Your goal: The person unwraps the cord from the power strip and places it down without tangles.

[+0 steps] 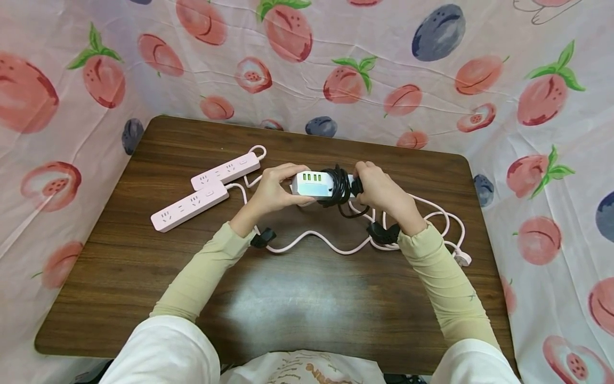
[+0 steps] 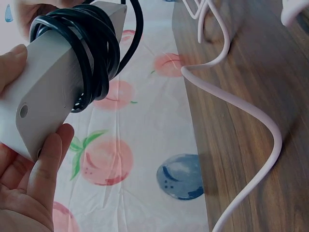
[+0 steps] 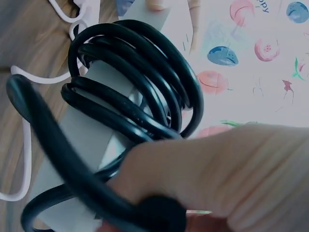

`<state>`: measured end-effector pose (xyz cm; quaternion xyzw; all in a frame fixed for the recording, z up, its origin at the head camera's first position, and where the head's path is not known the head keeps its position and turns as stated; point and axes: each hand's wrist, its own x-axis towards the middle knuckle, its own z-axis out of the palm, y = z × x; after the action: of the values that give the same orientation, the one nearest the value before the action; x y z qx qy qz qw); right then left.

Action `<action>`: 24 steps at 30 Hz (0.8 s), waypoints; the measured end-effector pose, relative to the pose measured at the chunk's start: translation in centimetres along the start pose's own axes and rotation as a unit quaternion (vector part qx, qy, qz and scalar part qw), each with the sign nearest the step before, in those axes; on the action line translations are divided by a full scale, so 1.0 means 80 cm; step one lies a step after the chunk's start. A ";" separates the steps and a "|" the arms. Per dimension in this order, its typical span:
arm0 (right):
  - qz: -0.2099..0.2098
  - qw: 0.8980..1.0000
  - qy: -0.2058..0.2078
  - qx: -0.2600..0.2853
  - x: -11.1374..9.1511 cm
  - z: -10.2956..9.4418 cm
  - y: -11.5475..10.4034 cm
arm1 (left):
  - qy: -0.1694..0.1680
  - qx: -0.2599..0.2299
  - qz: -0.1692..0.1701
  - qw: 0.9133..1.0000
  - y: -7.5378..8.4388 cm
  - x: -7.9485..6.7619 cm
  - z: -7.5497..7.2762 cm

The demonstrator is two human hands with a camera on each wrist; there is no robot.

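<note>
A white power strip point(image 1: 312, 184) with several green USB slots is held up above the table in the head view. Black cable point(image 1: 340, 186) is wound in several turns around its middle. My left hand point(image 1: 278, 188) grips the strip's left end, thumb and fingers on opposite sides, as the left wrist view also shows. At the other end my right hand point(image 1: 380, 191) pinches a black plug point(image 1: 356, 186) against the strip. The right wrist view shows the thumb close by a loose loop of black cable point(image 3: 53, 140); the fingers beneath are mostly hidden.
Two pink-white power strips, a rear one point(image 1: 225, 170) and a front one point(image 1: 189, 206), lie on the brown table point(image 1: 297, 309) at left. Their pale cord point(image 1: 331, 244) snakes rightward under my hands to a white plug point(image 1: 462, 258). Fruit-patterned cloth point(image 1: 288, 69) surrounds the table.
</note>
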<state>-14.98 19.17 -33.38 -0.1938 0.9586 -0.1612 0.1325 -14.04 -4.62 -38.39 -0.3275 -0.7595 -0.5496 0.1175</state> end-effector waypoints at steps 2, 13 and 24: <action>-0.003 1.000 -0.006 -0.011 -0.001 0.001 0.000 | 0.000 -0.001 0.010 1.000 0.001 0.000 0.001; -0.050 0.998 0.031 -0.014 -0.003 0.009 0.004 | -0.013 -0.004 -0.003 1.000 -0.001 -0.003 -0.002; -0.097 0.991 0.071 -0.058 -0.012 0.010 0.005 | -0.020 -0.020 -0.005 1.000 -0.009 -0.003 -0.004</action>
<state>-14.00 19.66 -34.08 -0.2817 0.9499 -0.1307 0.0358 -14.36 -5.15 -38.89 -0.3365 -0.7524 -0.5585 0.0932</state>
